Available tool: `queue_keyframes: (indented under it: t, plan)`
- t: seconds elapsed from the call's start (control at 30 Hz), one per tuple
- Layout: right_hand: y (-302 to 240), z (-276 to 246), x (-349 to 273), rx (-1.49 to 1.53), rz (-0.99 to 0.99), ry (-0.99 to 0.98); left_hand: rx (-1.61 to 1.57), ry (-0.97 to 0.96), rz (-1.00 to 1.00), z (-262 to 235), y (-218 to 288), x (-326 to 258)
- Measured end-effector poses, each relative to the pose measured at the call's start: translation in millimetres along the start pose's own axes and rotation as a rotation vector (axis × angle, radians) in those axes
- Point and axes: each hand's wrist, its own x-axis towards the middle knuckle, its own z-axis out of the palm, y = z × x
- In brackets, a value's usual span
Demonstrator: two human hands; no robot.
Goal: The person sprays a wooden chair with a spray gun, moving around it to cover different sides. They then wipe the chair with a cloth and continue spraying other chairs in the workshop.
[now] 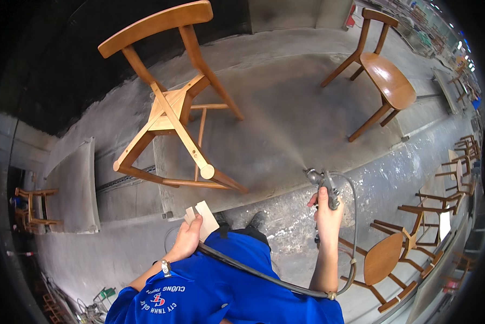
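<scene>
My right hand [327, 213] is wrapped round a metal spray gun [329, 186]. A pale mist fans out from its nozzle, up and left toward a wooden chair frame [191, 137]. That frame stands at an angle, with a brown curved backrest and lighter crossed bars where a seat would be. My left hand [187, 237] grips a few thin, flat, pale pieces [206, 220] that look like wood. From the gun a dark hose [264, 276] loops down past my right forearm and runs across my body to near my left hand.
A finished-looking brown chair [385, 81] stands at the far right on the grey platform [285, 119]. Several chairs and frames line the right side, with a round-seated one [383, 258] nearest. Another frame [36, 208] sits at far left, beside a grey panel [72, 189].
</scene>
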Motion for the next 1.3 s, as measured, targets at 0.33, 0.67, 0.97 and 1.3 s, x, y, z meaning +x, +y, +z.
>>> queue_keyframes:
  t: [0.33, 0.67, 0.97, 1.3]
  plan:
    - [12.6, 37.8, 18.9, 0.177, -0.013, -0.255, -0.032, 0.067, -0.150, 3.3, 6.4, -5.4]
    - [-66.6, 33.8, 3.2, 0.358, -0.268, -0.391, -0.047, 0.099, -0.053, -12.8, 14.2, -6.4]
    - [-95.1, 57.3, -19.7, 0.440, -0.443, -0.471, -0.065, 0.132, 0.032, -33.4, 4.3, -3.1]
    - [-118.5, 67.3, -46.0, 0.271, -0.453, -0.413, -0.116, 0.054, 0.119, -56.4, -2.8, 1.6]
